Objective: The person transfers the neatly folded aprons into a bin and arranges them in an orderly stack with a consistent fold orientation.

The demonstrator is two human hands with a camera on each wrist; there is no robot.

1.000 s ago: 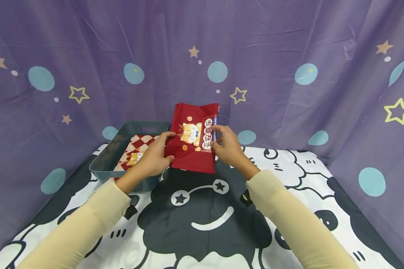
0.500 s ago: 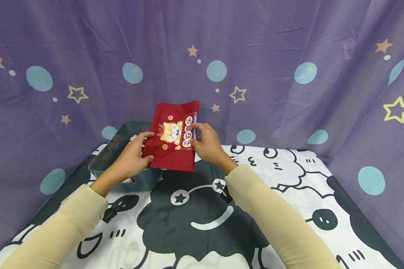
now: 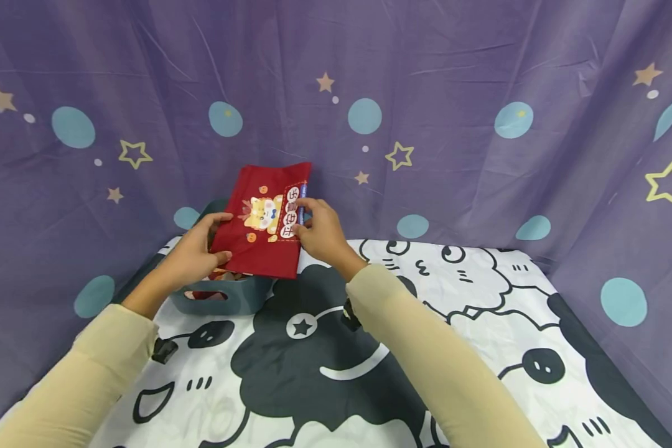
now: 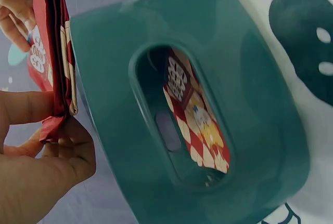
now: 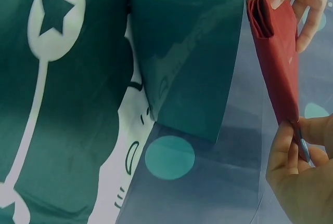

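A folded red cloth [image 3: 260, 252] with a printed cartoon dog and white characters hangs tilted over the teal plastic basket [image 3: 246, 295]. My left hand [image 3: 185, 258] pinches its left edge, thumb on the near side. At the opposite edge, my right hand [image 3: 326, 233] grips the cloth beside a blue strip. Several fabric layers show along the fold of the red cloth [image 5: 283, 63] in the right wrist view. Through the handle slot of the basket [image 4: 265, 104], a red-and-cream checkered cloth [image 4: 200, 122] with a similar print is visible inside.
The basket stands at the back left of a bed or table covered by a black-and-white cartoon sheet [image 3: 336, 386]. Behind it hangs a purple curtain [image 3: 425, 68] with stars and blue dots.
Both hands have carried the folded red cloth leftward, from beside the basket to over it. The cloth now covers much of the basket's opening in the head view.
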